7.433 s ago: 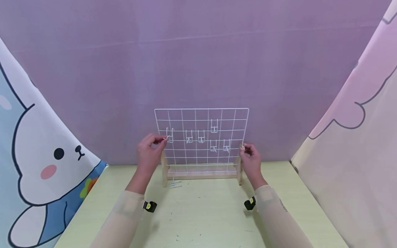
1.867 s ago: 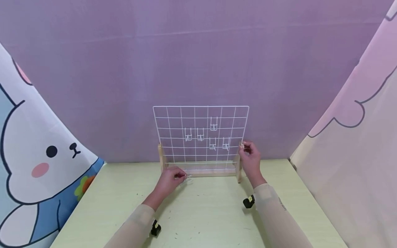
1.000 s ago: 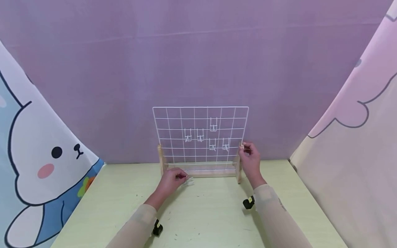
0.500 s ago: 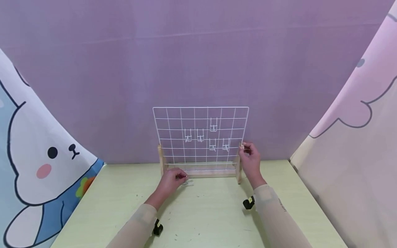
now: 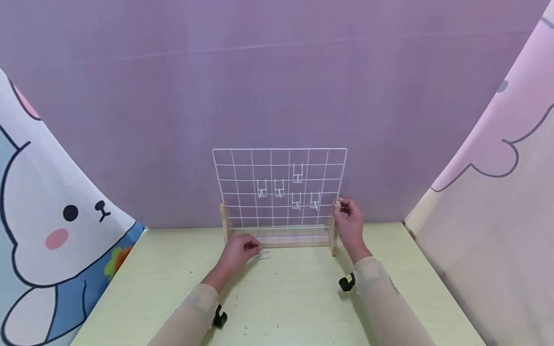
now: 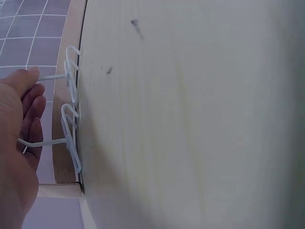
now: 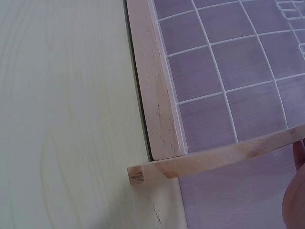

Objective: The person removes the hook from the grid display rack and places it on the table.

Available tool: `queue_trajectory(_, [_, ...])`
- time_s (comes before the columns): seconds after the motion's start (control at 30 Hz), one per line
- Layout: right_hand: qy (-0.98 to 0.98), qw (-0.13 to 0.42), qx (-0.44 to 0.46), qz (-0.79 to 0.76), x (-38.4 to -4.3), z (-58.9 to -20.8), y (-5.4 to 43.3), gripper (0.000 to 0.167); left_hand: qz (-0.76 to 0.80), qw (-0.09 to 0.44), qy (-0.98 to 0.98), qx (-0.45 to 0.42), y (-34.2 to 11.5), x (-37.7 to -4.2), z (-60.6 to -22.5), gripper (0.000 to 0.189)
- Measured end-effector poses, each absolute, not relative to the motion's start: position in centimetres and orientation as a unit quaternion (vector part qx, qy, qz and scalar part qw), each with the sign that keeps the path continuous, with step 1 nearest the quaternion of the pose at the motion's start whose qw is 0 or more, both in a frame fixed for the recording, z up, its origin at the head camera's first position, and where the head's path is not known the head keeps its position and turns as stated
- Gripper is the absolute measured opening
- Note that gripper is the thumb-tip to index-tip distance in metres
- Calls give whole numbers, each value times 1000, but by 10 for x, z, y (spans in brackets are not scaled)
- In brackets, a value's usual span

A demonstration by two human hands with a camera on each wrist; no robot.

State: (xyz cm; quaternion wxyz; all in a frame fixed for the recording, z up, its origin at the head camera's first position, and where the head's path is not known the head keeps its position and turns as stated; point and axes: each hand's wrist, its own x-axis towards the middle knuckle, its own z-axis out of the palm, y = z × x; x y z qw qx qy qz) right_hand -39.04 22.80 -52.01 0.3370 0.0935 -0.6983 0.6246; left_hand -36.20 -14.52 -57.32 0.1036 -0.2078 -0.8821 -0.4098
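Observation:
A white wire grid panel (image 5: 279, 149) stands upright in a wooden stand (image 5: 298, 243). Several white wire hooks (image 5: 279, 189) hang on its mesh. Low in front of the stand's left part, my left hand (image 5: 240, 249) pinches the prong of a white double-wire hook (image 6: 71, 83) between thumb and fingers. A second, similar hook (image 6: 70, 143) sits beside it on the tabletop, its prong reaching up to my curled fingers. My right hand (image 5: 351, 223) grips the upper end of the stand's right wooden post (image 5: 333, 238); in the right wrist view only part of that hand shows.
The pale yellow table (image 5: 277, 298) carries small dark specks in front of the stand. A purple cloth backdrop (image 5: 277, 86) rises right behind. Cartoon-printed cloth (image 5: 86, 250) slopes in at the left, and pink-and-cream cloth (image 5: 493, 226) at the right.
My left hand has come down from the grid's left side to the tabletop; the hook that was there is off the mesh. The loose table hook has shifted right. My right hand stays on the post.

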Motion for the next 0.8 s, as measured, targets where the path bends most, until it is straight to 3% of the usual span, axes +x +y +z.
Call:
queue_trajectory(0.57, [-697,328,75,634,-387,-514,224,20,-431,72,-874,-212,-152,-358,-563,13])
queue_trajectory(0.8, [-694,328,79,636,-369,-497,217,18,-436,112,-869,-205,-152,-354,-547,10])
